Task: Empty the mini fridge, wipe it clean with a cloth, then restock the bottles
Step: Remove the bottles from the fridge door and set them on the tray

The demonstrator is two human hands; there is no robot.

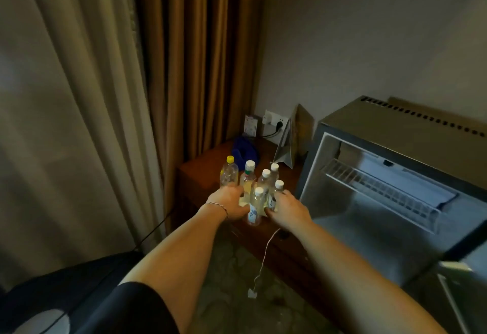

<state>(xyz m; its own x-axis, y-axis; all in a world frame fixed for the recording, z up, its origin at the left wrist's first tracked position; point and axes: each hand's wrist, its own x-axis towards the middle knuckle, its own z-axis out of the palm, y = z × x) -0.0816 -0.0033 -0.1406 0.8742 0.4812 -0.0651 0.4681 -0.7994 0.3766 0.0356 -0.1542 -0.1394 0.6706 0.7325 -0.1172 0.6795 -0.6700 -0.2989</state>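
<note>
Both hands, left hand (228,201) and right hand (287,210), apparently gripping bottles (259,188) beside open fridge (390,201).

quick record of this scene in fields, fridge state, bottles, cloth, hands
fridge: mini fridge, door open, interior looks empty apart from a wire shelf
bottles: six bottles standing clustered on the wooden table left of the fridge; one yellow cap, five white caps
cloth: blue cloth at the back of the table, behind the bottles
left hand: against the left side of the cluster
right hand: against the right side of the cluster
stage: cannot tell whether wiping is done
</note>
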